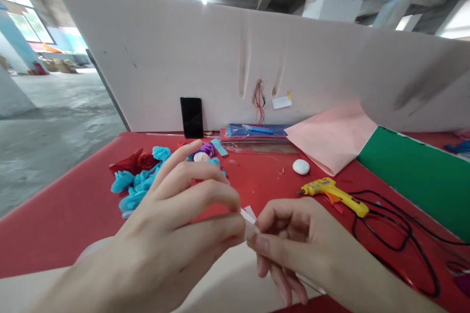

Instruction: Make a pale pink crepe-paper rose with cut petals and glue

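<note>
A small pale piece (pixel 250 230), perhaps paper or fabric, is pinched between both hands near the centre. My left hand (pixel 183 225) has its thumb side mostly hidden; its index finger and thumb close on the piece while the other fingers are raised. My right hand (pixel 293 239) pinches the piece's right side between thumb and index finger, its other fingers loosely curled below. White scraps (pixel 249 212) show just behind the fingertips. Below the hands lies a large cream sheet (pixel 220 283). Blue fabric flowers (pixel 134 195) are beyond my left hand.
A yellow glue gun (pixel 336 195) with a looping black cable (pixel 407 230) lies at the right. Behind are a white oval object (pixel 301 167), pink sheet (pixel 334 132), green board (pixel 414 176), red flowers (pixel 147 160) and an upright black phone (pixel 192 117) against the white panel (pixel 165 58).
</note>
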Action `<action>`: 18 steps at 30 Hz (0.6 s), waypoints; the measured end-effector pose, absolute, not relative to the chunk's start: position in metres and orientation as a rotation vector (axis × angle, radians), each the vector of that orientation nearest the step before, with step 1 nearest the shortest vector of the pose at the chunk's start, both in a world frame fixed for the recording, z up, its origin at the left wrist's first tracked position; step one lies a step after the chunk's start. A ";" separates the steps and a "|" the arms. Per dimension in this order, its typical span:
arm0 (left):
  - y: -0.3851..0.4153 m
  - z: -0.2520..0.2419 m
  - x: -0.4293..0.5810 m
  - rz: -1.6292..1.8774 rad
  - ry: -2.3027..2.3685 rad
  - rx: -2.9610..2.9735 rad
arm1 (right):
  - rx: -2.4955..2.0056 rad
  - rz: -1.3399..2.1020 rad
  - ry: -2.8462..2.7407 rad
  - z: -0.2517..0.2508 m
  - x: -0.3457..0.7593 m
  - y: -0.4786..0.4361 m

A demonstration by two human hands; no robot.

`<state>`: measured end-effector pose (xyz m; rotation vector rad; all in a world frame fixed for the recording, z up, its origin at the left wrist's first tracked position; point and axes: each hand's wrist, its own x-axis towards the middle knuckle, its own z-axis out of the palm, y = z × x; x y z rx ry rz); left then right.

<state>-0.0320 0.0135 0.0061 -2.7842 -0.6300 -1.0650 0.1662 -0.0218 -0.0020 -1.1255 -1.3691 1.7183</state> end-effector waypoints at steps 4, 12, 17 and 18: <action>0.010 0.007 -0.029 -1.035 -0.718 -2.790 | -1.232 1.239 -1.618 -0.005 0.162 -0.028; 0.008 0.007 -0.024 -1.017 -0.840 -2.828 | -1.153 0.144 -1.914 -0.020 0.154 -0.029; 0.016 0.010 -0.024 -1.166 -0.971 -2.885 | -1.079 0.255 -1.798 -0.025 0.154 -0.026; 0.018 0.010 -0.024 -1.196 -1.034 -2.912 | -1.063 0.276 -1.774 -0.025 0.154 -0.026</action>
